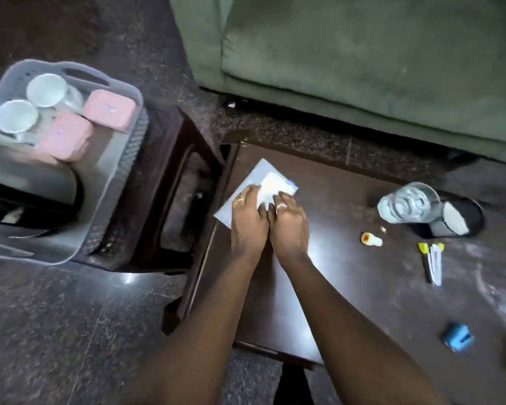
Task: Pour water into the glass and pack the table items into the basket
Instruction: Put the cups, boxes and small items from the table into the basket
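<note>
Dark speckled floor surrounds a low dark wooden surface (319, 258) in front of a green sofa (362, 68). Both my hands rest side by side on a small stack of white papers (263, 179) at the surface's far left corner. My left hand (247, 213) and right hand (288, 220) lie flat, fingers (253, 190) spread and pressing down, not yet closed around anything. To my left, the grey basket (120, 159) sits on a stool, already holding cups and two pink boxes (110, 114). The glass (408, 201) stands well apart to my right. I judge I should square the sheets together, slide them to the edge, then pinch them from underneath.
</note>
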Demonstrator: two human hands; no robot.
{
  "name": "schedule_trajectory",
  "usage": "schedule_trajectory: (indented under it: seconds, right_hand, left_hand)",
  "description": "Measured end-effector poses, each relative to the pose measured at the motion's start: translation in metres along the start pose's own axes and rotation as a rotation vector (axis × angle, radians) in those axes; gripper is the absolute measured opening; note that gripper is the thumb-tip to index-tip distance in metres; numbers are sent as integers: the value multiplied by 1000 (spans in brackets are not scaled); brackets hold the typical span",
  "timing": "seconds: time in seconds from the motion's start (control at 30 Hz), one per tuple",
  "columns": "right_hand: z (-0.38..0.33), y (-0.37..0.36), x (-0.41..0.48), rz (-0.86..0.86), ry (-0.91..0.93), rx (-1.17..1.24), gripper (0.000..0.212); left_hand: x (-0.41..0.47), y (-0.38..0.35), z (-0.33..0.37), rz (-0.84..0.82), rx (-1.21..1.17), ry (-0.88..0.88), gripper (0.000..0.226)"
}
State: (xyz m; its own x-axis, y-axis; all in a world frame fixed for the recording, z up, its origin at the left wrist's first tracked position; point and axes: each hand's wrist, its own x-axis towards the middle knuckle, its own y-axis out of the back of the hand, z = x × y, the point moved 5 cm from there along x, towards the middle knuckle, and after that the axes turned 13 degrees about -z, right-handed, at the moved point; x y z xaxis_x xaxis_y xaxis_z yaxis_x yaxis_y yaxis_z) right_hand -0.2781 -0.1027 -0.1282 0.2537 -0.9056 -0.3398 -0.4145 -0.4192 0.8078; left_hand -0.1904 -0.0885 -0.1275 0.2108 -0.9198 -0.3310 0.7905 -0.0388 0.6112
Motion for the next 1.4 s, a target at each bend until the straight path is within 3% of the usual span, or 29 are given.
schedule_trajectory:
  seconds: [0.17,0.3,0.5,0.6,0.83,1.0,1.1,1.17,1.4]
  right_hand:
    - [111,13,-65,34,-231,99,32]
    - [194,46,-118,213,-412,138,22]
    - [308,94,-190,386,-632,116,25]
    - [357,114,-221,467,-765,141,27]
    - [453,135,-273,470,-1130,152,47]
    - [498,127,-290,328,-1261,249,74]
    - [512,115,-294,223,-1287,344,84]
    - [518,111,-296,249,-1267,429,82]
    - [473,121,-269,446,-869,440,73]
  left_hand:
    - [-40,-102,51,-188,82,-85,41]
    - [-78,-184,109,-366,85,-189,42]
    - [-128,-294,180,-655,166,-319,38]
    - [-152,-334,209,-722,194,-379,38]
    - [-182,-396,242,-781,231,-430,42]
    - [-187,-417,246,-826,262,-425,43]
    - [-186,-421,243,-834,272,-412,44]
    - [-184,-420,241,-823,271,-406,43]
    - [-163,-400,229,-762,180,-307,37]
